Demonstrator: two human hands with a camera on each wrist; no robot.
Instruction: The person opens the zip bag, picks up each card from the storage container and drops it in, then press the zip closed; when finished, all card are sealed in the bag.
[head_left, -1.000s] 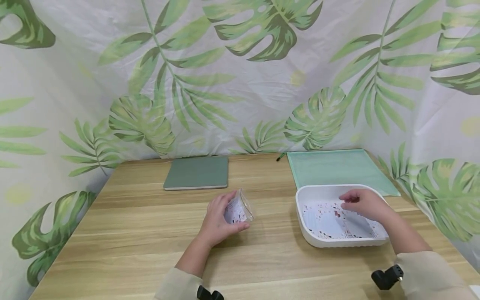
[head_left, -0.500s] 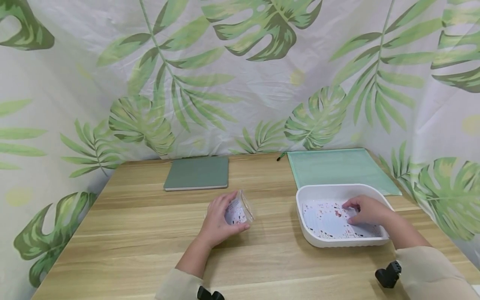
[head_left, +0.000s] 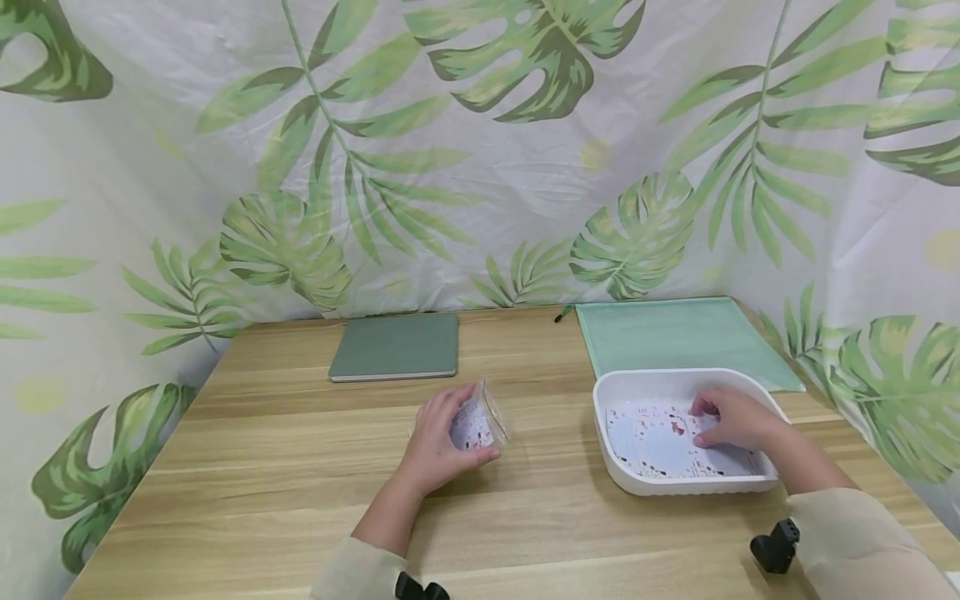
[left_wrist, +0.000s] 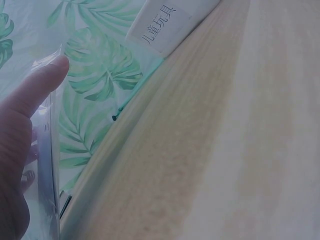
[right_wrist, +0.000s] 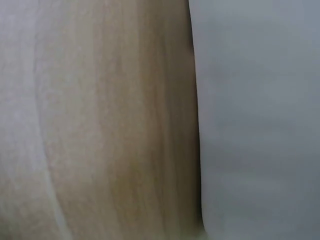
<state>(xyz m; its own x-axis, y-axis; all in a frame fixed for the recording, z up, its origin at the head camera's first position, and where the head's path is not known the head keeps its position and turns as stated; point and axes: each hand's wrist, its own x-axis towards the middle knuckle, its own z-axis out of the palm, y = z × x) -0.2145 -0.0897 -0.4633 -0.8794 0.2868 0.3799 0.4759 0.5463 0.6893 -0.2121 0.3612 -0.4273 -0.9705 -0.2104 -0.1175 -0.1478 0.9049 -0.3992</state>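
My left hand grips a clear plastic bag at mid-table, its open mouth facing right. Red and dark printed specks show through the bag. In the left wrist view, the thumb presses against the clear film. Over on the right, my right hand is inside a white tray, fingers bent and thumb apart from them. The fingertips seem to touch a pale sheet with small red and dark prints that lies on the tray bottom. Nothing held by that hand can be seen. The right wrist view shows only tray wall and wood.
A dark green notebook lies at the back left. Behind the tray is a mint-green mat or pouch, with a small dark-tipped cord at its corner. A leaf-patterned cloth hangs behind the wooden table.
My right hand has lowered into the tray and shifted slightly right, down onto the printed sheet. The left hand and the bag have stayed in place.
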